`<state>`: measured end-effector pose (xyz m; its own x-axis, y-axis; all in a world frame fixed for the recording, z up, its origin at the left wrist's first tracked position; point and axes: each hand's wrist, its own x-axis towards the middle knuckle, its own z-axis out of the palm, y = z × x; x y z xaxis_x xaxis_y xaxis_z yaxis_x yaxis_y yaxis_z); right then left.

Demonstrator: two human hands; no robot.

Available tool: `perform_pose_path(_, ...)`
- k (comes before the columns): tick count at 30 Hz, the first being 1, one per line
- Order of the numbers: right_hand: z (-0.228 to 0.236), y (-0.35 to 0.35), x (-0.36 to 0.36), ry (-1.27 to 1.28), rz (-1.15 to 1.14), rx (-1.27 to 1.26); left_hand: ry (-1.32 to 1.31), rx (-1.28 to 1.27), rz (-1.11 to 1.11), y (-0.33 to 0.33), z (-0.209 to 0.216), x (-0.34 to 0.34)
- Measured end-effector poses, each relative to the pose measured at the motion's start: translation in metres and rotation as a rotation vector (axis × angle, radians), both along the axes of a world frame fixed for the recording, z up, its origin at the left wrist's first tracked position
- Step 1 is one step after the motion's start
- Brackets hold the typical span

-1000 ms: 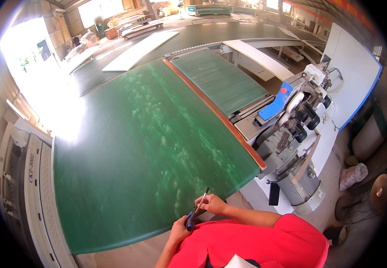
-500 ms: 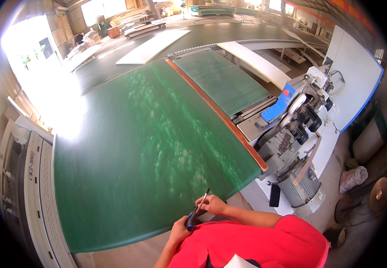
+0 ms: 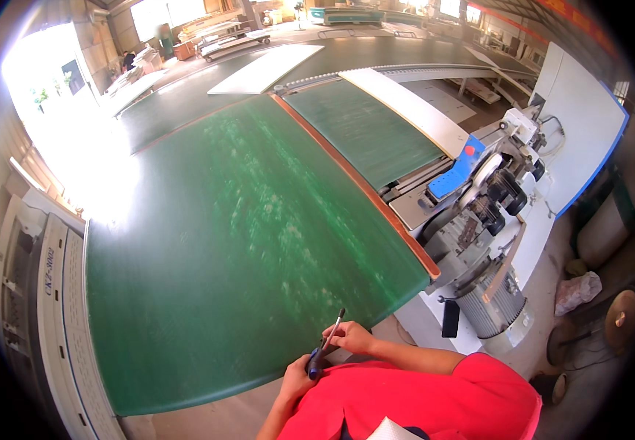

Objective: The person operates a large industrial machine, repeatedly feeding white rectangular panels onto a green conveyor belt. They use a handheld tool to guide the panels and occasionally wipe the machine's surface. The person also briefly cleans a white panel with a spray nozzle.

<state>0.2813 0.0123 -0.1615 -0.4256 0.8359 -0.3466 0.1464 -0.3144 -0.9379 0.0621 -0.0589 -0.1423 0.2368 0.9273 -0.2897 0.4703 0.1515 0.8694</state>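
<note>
In front of my red shirt, my left hand (image 3: 297,378) is closed around a dark blue-and-black handle (image 3: 315,364). A slim, pale shaft with a dark tip (image 3: 338,318) slants up and right from it. I cannot tell whether handle and shaft are one tool. The fingers of my right hand (image 3: 352,337) are closed, pinching beside the shaft at its lower part. Both hands are at the near edge of a wide green conveyor belt (image 3: 185,293), which bears pale scuff marks.
An orange-brown strip (image 3: 354,183) divides the belt from a narrower green belt (image 3: 365,132). At right stands a machine with motors (image 3: 504,286) and a blue guard (image 3: 455,178). White panels lie on the far conveyor (image 3: 266,70) and beside the narrow belt (image 3: 405,106).
The white panel on the far conveyor has shifted right. The long panel beside the narrow belt has moved left, over that belt's edge. My hands stay nearly still.
</note>
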Motion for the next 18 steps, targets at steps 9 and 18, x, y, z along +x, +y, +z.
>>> perform_pose_path(9, 0.005, 0.000, 0.001, -0.009, 0.040, 0.008, 0.028, -0.028, 0.017, 0.002, 0.016, 0.006)
perform_pose_path(18, 0.013, 0.013, 0.008, -0.058, 0.069, 0.051, 0.045, -0.049, 0.051, 0.008, 0.008, 0.011)
